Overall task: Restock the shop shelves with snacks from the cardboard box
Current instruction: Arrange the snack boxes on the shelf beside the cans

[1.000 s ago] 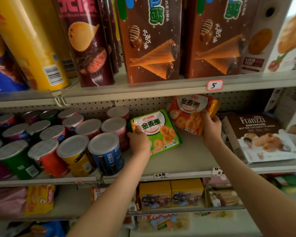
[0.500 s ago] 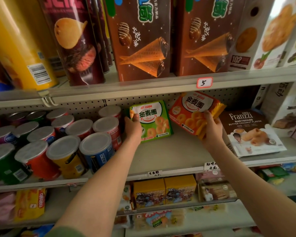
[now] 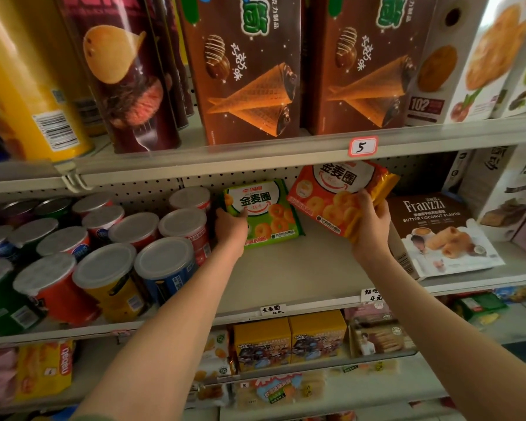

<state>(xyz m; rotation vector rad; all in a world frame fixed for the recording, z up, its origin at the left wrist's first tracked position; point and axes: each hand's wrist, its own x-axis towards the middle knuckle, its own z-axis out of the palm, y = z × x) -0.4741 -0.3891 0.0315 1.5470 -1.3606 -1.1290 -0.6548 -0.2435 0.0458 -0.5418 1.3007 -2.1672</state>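
A green snack packet (image 3: 268,212) with ring biscuits printed on it leans far back on the middle shelf (image 3: 289,275). My left hand (image 3: 230,227) grips its lower left corner. To its right, my right hand (image 3: 369,221) holds an orange packet (image 3: 325,192) of the same snack, with at least one more orange packet stacked behind it, tilted and raised off the shelf. The cardboard box is out of view.
Short chip cans (image 3: 110,253) fill the shelf's left part. A brown Franzzi biscuit box (image 3: 438,235) lies to the right. Tall chip tubes and cone-snack boxes (image 3: 246,68) stand on the upper shelf. Yellow boxes (image 3: 289,341) sit on the shelf below.
Both hands have pushed their packets farther back on the shelf. The green packet went from lying flat near the cans to leaning more upright.
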